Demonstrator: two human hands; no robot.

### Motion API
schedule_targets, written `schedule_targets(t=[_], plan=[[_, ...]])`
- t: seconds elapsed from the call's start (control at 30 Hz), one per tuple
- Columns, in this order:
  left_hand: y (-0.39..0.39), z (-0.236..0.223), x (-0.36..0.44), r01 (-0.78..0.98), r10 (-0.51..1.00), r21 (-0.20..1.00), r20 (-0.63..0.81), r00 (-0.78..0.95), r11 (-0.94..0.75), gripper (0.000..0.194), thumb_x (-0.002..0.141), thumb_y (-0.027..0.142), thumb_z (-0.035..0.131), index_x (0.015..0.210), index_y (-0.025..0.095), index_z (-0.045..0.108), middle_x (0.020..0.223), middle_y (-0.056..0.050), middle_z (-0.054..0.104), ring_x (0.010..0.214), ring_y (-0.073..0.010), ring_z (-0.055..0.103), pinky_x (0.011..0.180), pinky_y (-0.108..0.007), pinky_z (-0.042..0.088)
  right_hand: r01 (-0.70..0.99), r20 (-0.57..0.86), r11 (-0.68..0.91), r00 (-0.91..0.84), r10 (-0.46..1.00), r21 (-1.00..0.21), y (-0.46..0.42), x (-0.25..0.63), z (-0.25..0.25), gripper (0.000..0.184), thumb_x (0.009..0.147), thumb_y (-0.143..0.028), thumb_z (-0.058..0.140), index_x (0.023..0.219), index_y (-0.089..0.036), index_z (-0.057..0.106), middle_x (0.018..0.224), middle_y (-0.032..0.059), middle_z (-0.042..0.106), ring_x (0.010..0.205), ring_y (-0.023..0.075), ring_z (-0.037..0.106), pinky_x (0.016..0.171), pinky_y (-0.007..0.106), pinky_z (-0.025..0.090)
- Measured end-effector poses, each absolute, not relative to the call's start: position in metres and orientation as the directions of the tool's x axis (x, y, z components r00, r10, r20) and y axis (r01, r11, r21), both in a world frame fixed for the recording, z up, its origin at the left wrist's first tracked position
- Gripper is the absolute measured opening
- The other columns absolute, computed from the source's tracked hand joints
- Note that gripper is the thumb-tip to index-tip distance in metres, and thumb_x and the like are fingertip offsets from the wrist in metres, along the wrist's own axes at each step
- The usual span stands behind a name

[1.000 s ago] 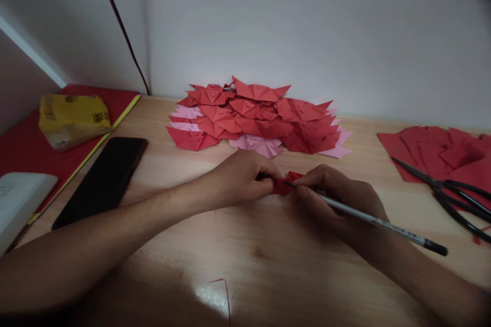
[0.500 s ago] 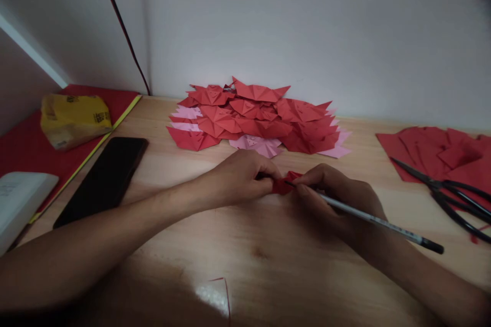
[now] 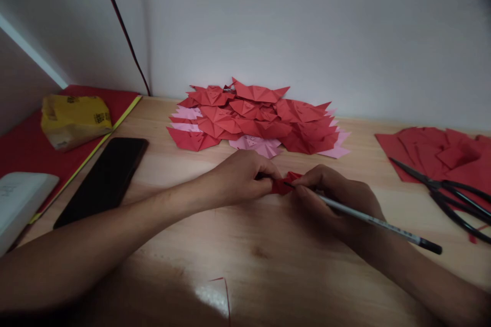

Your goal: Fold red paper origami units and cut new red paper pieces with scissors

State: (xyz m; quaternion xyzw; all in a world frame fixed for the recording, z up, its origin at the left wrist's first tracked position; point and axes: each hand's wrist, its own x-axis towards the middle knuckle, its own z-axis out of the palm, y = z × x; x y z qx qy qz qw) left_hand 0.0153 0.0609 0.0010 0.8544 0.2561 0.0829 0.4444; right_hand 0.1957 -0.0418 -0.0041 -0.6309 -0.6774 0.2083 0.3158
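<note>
My left hand (image 3: 251,178) pinches the light, probably easily creased red paper (image 3: 283,185) above the table (image 3: 245,245), best held by its folded edge, while my right (image 3: 337,191) closes round a slim pen (image 3: 368,218).

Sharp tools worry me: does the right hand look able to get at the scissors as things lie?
Probably, though the right hand is holding a pen; the scissors lie to its right, uncovered, partly on top of red paper.
</note>
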Motion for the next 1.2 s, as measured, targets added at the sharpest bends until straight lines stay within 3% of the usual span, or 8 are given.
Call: schedule_targets(t=[0.13,0.4,0.77,0.97,1.2], plan=[[0.0606,0.0004,0.0150,0.352,0.507,0.810,-0.079,0.858,-0.470,0.031,0.077,0.011,0.049,0.093,0.015,0.075,0.085,-0.001,0.074,0.073,-0.0117,0.062,0.062,-0.020,0.041,0.723,0.168,0.115,0.002,0.986,-0.681,-0.0417,0.1956,-0.0040,0.008,0.084,-0.024,0.058,0.078,-0.022,0.062,0.049,-0.0065,0.048,0.043,0.0083,0.042,0.041,0.021,0.029],[0.0609,0.0015,0.0157,0.356,0.510,0.802,-0.074,0.857,-0.480,0.031,0.076,0.010,0.049,0.092,0.015,0.075,0.083,-0.001,0.074,0.071,-0.0115,0.061,0.061,-0.021,0.040,0.711,0.157,0.103,0.011,0.988,-0.696,-0.0420,0.1948,-0.0040,0.009,0.084,-0.024,0.057,0.076,-0.022,0.061,0.056,-0.0041,0.058,0.045,0.0089,0.048,0.042,0.022,0.031],[0.0612,0.0014,0.0152,0.359,0.507,0.804,-0.084,0.858,-0.474,0.030,0.077,0.012,0.050,0.092,0.016,0.075,0.083,-0.001,0.073,0.072,-0.0117,0.061,0.061,-0.021,0.039,0.715,0.172,0.108,0.017,0.985,-0.691,-0.0424,0.1943,-0.0034,0.008,0.084,-0.022,0.058,0.077,-0.022,0.062,0.050,-0.0061,0.050,0.044,0.0082,0.045,0.042,0.021,0.031],[0.0606,0.0020,0.0164,0.396,0.524,0.779,-0.102,0.845,-0.487,0.033,0.076,0.011,0.046,0.092,0.016,0.075,0.080,0.000,0.072,0.067,-0.0100,0.058,0.058,-0.021,0.036,0.699,0.156,0.060,0.074,0.985,-0.713,-0.0444,0.1972,-0.0050,0.011,0.085,-0.028,0.057,0.078,-0.021,0.061,0.058,-0.0031,0.060,0.047,0.0092,0.047,0.045,0.020,0.036],[0.0595,0.0047,0.0172,0.441,0.549,0.765,-0.138,0.825,-0.469,0.033,0.073,0.010,0.047,0.091,0.016,0.075,0.074,0.001,0.070,0.062,-0.0093,0.054,0.055,-0.021,0.034,0.706,0.143,0.060,0.059,0.988,-0.706,-0.0446,0.1988,-0.0061,0.009,0.084,-0.025,0.057,0.078,-0.022,0.062,0.057,-0.0032,0.060,0.045,0.0092,0.047,0.043,0.020,0.036]])
